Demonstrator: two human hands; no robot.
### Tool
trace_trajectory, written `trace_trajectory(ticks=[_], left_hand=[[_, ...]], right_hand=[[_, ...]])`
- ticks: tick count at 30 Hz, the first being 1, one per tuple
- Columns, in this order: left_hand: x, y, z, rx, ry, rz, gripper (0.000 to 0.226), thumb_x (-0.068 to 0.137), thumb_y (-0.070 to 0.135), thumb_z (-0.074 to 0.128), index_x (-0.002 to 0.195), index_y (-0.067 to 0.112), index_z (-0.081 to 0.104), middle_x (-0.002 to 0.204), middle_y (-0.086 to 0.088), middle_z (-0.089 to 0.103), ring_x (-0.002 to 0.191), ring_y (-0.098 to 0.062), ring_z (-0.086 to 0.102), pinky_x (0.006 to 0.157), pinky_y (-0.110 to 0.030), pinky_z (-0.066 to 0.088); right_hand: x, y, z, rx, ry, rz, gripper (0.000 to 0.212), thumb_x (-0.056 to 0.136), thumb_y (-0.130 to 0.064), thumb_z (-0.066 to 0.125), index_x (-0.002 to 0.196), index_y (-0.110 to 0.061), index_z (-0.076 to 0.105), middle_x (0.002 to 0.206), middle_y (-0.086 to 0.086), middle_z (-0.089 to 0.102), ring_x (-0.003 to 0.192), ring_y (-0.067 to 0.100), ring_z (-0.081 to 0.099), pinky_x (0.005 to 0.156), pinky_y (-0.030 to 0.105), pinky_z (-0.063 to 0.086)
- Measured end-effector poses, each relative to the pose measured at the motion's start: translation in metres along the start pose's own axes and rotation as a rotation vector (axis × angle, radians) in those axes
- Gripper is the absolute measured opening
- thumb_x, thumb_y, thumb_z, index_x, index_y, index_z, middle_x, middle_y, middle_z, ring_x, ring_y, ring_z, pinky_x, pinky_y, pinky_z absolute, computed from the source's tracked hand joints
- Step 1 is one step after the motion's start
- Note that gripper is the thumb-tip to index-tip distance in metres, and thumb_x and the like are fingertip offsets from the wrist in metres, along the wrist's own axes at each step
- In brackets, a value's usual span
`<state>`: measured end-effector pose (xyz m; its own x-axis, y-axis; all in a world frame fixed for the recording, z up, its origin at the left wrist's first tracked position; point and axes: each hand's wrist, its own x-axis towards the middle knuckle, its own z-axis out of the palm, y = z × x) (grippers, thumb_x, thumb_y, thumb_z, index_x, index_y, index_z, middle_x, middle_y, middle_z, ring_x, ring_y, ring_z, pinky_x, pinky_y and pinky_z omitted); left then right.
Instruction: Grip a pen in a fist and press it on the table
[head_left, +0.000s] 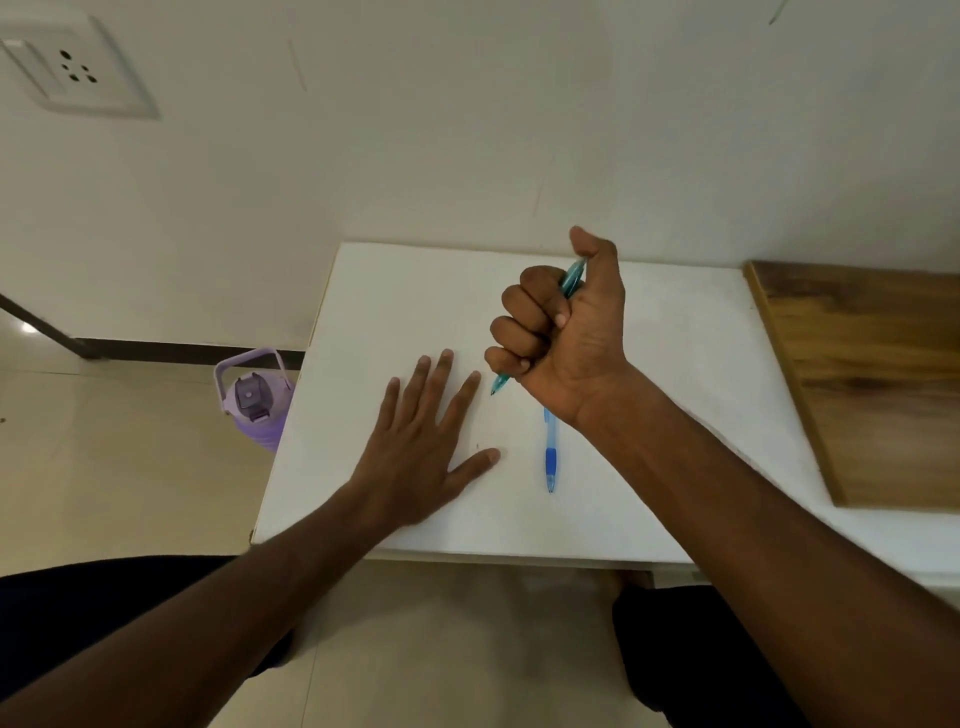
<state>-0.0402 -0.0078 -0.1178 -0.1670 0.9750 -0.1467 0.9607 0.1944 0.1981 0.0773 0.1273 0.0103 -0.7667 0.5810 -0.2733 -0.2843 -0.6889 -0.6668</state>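
Observation:
My right hand (563, 332) grips a teal pen (573, 278) in a fist above the white table (675, 364). The pen's tip pokes out below my little finger, its top end shows beside my raised thumb. My left hand (423, 447) lies flat on the table with fingers spread, palm down, just left of the fist. A second pen, blue (550, 457), lies on the table between my two hands, partly hidden under my right wrist.
A wooden board (872, 379) lies on the table's right side. A purple water bottle (254, 400) stands on the tiled floor beside the table's left edge. A wall socket (72, 67) sits on the white wall at upper left. My dark-clothed legs show below.

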Motion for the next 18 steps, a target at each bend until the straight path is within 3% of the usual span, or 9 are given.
trace_trajectory(ticks=[2, 6, 9, 13, 18], left_hand=[[-0.001, -0.002, 0.009, -0.028, 0.078, -0.001, 0.094, 0.095, 0.086, 0.018, 0.168, 0.032, -0.009, 0.176, -0.002, -0.02, 0.163, -0.027, -0.015, 0.131, -0.058, 0.005], [0.002, -0.001, 0.017, -0.03, 0.151, -0.014, 0.094, 0.094, 0.087, 0.019, 0.168, 0.034, -0.001, 0.178, -0.001, -0.011, 0.165, -0.026, -0.007, 0.13, -0.058, 0.009], [0.002, -0.003, 0.021, -0.022, 0.172, -0.012, 0.093, 0.094, 0.087, 0.02, 0.167, 0.035, -0.005, 0.178, -0.001, -0.01, 0.165, -0.026, -0.006, 0.13, -0.059, 0.012], [0.004, -0.002, 0.024, -0.022, 0.178, -0.013, 0.092, 0.094, 0.087, 0.023, 0.167, 0.034, 0.004, 0.178, -0.001, -0.006, 0.165, -0.027, -0.002, 0.13, -0.06, 0.013], [0.009, 0.002, 0.023, -0.012, 0.2, -0.026, 0.09, 0.095, 0.086, 0.023, 0.166, 0.032, 0.014, 0.179, -0.003, -0.002, 0.165, -0.029, 0.003, 0.129, -0.061, 0.016]], right_hand=[[0.002, -0.001, 0.002, 0.024, -0.001, -0.007, 0.071, 0.1, -0.068, 0.031, 0.048, -0.02, 0.022, 0.046, -0.003, 0.017, 0.044, 0.013, 0.012, 0.05, 0.026, 0.015], [0.006, -0.002, 0.007, 0.031, -0.01, -0.057, 0.065, 0.103, -0.05, 0.027, 0.044, -0.021, 0.028, 0.042, -0.005, 0.022, 0.041, 0.012, 0.013, 0.048, 0.022, 0.018], [0.003, 0.001, 0.008, 0.014, 0.03, -0.037, 0.073, 0.102, -0.065, 0.034, 0.044, -0.021, 0.028, 0.042, -0.005, 0.023, 0.038, 0.01, 0.018, 0.045, 0.022, 0.019], [-0.002, 0.001, 0.003, -0.06, 0.06, -0.034, 0.067, 0.105, -0.047, 0.031, 0.043, -0.021, 0.029, 0.042, -0.005, 0.024, 0.036, 0.009, 0.02, 0.044, 0.019, 0.021], [-0.008, 0.002, 0.001, -0.075, 0.063, -0.005, 0.069, 0.104, -0.059, 0.035, 0.048, -0.021, 0.022, 0.044, -0.004, 0.021, 0.039, 0.01, 0.017, 0.047, 0.021, 0.016]])
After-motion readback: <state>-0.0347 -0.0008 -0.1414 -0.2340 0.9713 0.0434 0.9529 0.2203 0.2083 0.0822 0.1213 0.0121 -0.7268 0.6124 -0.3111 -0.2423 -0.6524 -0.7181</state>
